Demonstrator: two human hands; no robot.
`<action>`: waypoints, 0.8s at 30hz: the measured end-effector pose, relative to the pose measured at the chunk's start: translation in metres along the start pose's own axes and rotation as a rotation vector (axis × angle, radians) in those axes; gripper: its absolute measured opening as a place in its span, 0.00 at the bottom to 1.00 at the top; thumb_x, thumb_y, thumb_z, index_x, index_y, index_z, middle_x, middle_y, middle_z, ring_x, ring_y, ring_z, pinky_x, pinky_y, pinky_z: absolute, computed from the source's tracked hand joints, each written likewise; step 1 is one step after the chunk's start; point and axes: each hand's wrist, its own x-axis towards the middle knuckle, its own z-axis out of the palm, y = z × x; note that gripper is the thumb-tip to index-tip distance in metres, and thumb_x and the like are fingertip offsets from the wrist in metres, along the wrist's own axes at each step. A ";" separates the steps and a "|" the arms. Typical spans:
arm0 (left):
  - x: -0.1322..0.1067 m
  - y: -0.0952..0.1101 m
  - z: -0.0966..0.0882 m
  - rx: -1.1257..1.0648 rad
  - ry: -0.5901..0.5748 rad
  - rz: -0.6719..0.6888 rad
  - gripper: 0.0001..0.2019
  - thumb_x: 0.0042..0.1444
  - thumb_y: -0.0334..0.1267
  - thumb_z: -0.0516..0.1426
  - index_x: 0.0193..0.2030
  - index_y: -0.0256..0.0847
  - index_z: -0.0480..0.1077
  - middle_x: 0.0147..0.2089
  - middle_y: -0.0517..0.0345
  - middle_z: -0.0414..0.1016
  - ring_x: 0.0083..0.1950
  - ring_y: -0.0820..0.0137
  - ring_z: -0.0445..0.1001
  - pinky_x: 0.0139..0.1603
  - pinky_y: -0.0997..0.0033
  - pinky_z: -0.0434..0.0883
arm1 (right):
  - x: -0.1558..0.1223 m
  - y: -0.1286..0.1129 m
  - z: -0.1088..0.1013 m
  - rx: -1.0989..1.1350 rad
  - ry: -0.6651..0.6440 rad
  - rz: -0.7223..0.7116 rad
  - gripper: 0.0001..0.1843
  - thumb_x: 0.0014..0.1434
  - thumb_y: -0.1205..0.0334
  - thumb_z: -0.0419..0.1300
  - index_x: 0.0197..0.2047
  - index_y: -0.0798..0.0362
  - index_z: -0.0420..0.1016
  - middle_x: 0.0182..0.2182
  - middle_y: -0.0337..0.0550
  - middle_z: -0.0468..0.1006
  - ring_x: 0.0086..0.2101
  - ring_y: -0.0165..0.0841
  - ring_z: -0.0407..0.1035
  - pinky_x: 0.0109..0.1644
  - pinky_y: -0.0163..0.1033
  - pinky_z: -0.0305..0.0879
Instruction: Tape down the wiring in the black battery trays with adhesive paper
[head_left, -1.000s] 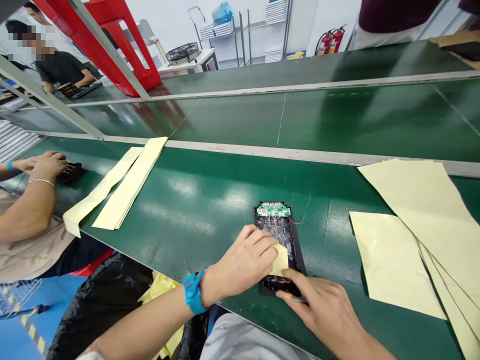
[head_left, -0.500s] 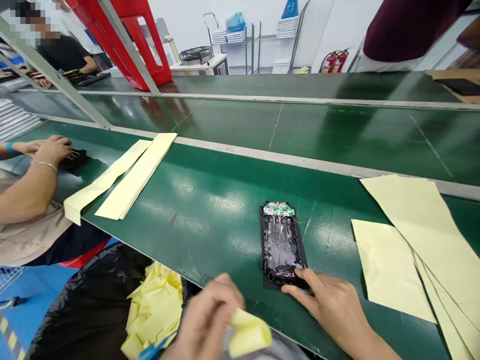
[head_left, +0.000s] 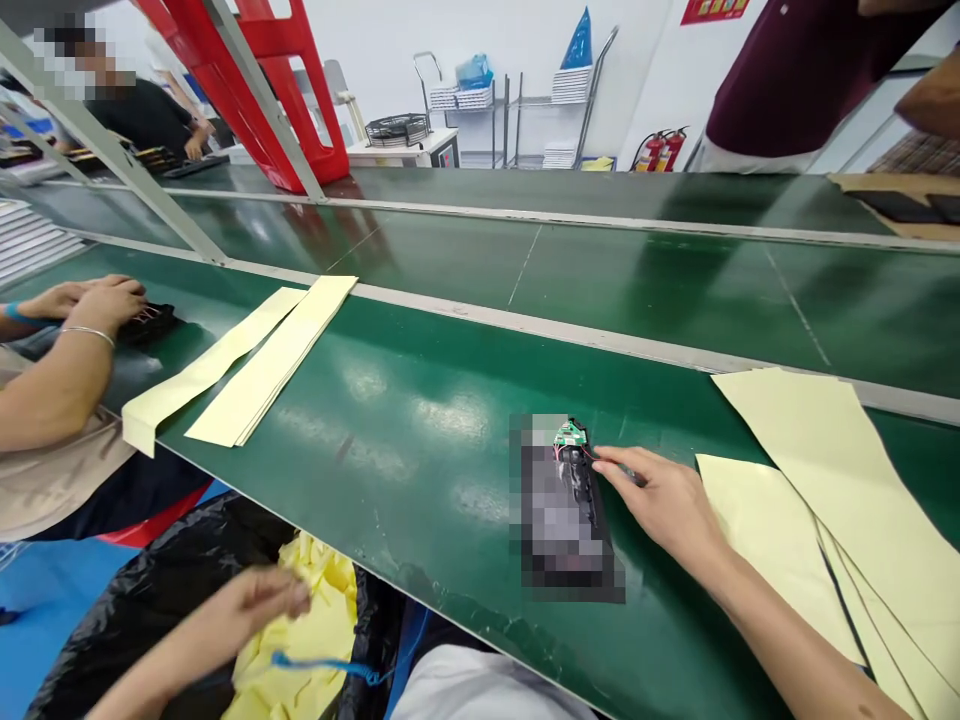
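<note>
A flat black battery pack lies on the green conveyor belt, most of it blurred out, with a green circuit board at its far end. My right hand is beside the board, its fingertips near a thin red wire, and a small grey tool seems pinched in it. Below the belt edge, my left hand hangs over crumpled yellow paper scraps in a black plastic bag, with its fingers apart and nothing in them.
Pale yellow sheets overlap on the belt to the right. Long yellow strips lie to the left, beyond which a co-worker's hands rest on a black object. A second belt runs behind a metal rail.
My left hand has dropped toward the bag, and the yellow piece is no longer in it. My right hand has moved from the pack's near end to its far end.
</note>
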 end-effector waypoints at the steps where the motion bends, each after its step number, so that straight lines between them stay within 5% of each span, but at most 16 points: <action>1: 0.012 0.031 -0.004 0.007 -0.251 0.126 0.18 0.53 0.52 0.54 0.24 0.41 0.72 0.27 0.58 0.71 0.31 0.68 0.70 0.34 0.70 0.67 | 0.000 -0.001 0.002 0.001 0.000 -0.009 0.19 0.65 0.49 0.48 0.38 0.48 0.77 0.33 0.34 0.79 0.29 0.29 0.73 0.30 0.33 0.66; 4: 0.054 0.127 0.015 -0.016 -0.294 0.647 0.11 0.59 0.41 0.51 0.33 0.42 0.73 0.36 0.57 0.74 0.39 0.70 0.71 0.40 0.72 0.68 | -0.006 -0.012 0.007 -0.089 0.054 -0.062 0.20 0.66 0.52 0.46 0.35 0.49 0.77 0.31 0.33 0.79 0.27 0.27 0.72 0.26 0.33 0.62; 6: 0.088 0.174 0.052 0.088 -0.265 0.891 0.10 0.60 0.38 0.51 0.39 0.41 0.73 0.43 0.55 0.74 0.46 0.70 0.70 0.49 0.70 0.66 | -0.012 -0.020 0.009 -0.196 0.107 -0.110 0.18 0.66 0.55 0.47 0.36 0.50 0.76 0.29 0.33 0.77 0.23 0.26 0.70 0.23 0.33 0.57; 8: 0.123 0.198 0.097 0.286 -0.235 1.023 0.12 0.60 0.36 0.50 0.45 0.42 0.71 0.53 0.54 0.70 0.54 0.68 0.66 0.57 0.65 0.60 | -0.017 -0.027 0.010 -0.307 0.157 -0.165 0.18 0.66 0.57 0.47 0.37 0.52 0.76 0.25 0.33 0.76 0.21 0.25 0.68 0.21 0.35 0.53; 11: 0.160 0.201 0.145 0.512 -0.391 1.035 0.15 0.59 0.38 0.50 0.53 0.46 0.67 0.62 0.59 0.62 0.62 0.65 0.58 0.61 0.59 0.55 | -0.021 -0.033 0.010 -0.417 0.176 -0.229 0.18 0.66 0.61 0.47 0.36 0.53 0.76 0.22 0.33 0.73 0.19 0.25 0.65 0.22 0.36 0.51; 13: 0.170 0.195 0.157 0.539 -0.437 1.014 0.16 0.59 0.39 0.51 0.54 0.47 0.66 0.61 0.61 0.63 0.62 0.66 0.58 0.60 0.59 0.55 | -0.023 -0.034 0.010 -0.435 0.169 -0.246 0.17 0.66 0.62 0.47 0.36 0.54 0.77 0.22 0.34 0.73 0.19 0.24 0.64 0.23 0.35 0.51; 24: 0.171 0.196 0.158 0.477 -0.420 0.957 0.16 0.50 0.36 0.54 0.48 0.49 0.67 0.55 0.67 0.69 0.57 0.67 0.60 0.54 0.60 0.55 | -0.029 -0.039 0.009 -0.432 0.124 -0.245 0.17 0.66 0.62 0.47 0.36 0.55 0.76 0.21 0.34 0.71 0.19 0.25 0.63 0.24 0.35 0.50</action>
